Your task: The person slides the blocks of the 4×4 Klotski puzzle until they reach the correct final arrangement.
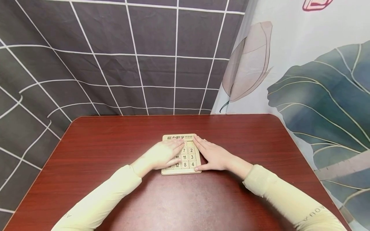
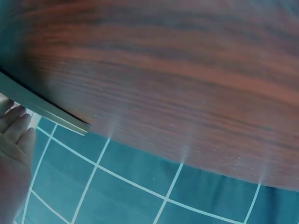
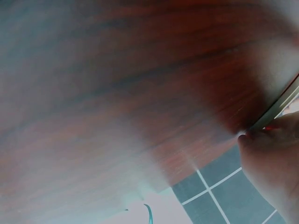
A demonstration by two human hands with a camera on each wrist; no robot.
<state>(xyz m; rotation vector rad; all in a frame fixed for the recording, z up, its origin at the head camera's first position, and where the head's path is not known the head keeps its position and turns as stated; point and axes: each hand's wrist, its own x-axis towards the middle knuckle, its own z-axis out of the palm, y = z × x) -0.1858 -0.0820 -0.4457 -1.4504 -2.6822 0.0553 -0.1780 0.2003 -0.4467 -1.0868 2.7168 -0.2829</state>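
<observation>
A pale wooden number-slide puzzle (image 1: 180, 172) lies flat on the table, with dark lettering along its top and numbered square tiles below. My left hand (image 1: 166, 154) rests over its left side, fingers straight, hiding several tiles. Along the right edge lies my right hand (image 1: 216, 157), fingertips at the upper corner and thumb spread to the lower corner. Tiles 7, 2, 11, 3, 8 and 4 show between the hands. The left wrist view has the puzzle's edge (image 2: 51, 111) beside the left fingers; in the right wrist view, the right hand (image 3: 275, 161) touches the edge.
The red-brown wooden table (image 1: 115, 138) has rounded far corners. Behind it hangs a dark curtain (image 1: 156, 70) with white grid lines, and at the right a pale curtain (image 1: 289, 48) with large printed leaves.
</observation>
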